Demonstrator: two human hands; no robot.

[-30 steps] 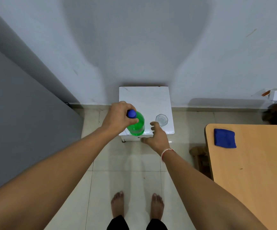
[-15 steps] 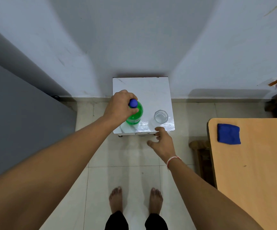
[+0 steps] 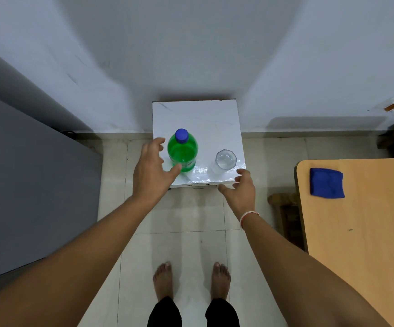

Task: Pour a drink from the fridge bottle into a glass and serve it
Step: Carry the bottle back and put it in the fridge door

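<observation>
A green plastic bottle [image 3: 183,152] with a blue cap stands upright on a small white table [image 3: 198,116] against the wall. A clear glass [image 3: 224,161] stands to its right, near the table's front right corner. My left hand [image 3: 152,169] is open just left of the bottle, its thumb close to the bottle's base and its fingers apart. My right hand [image 3: 239,190] is open at the table's front right edge, just below the glass and holding nothing.
A grey fridge side [image 3: 33,175] fills the left. A wooden table [image 3: 363,232] with a folded blue cloth [image 3: 326,182] stands at the right, a dark wooden stool [image 3: 283,208] beside it. My bare feet stand on pale floor tiles [image 3: 186,232].
My left hand has let go of the bottle's cap and opened beside it; the bottle now stands alone on the table. My right hand shifted right along the table's front edge.
</observation>
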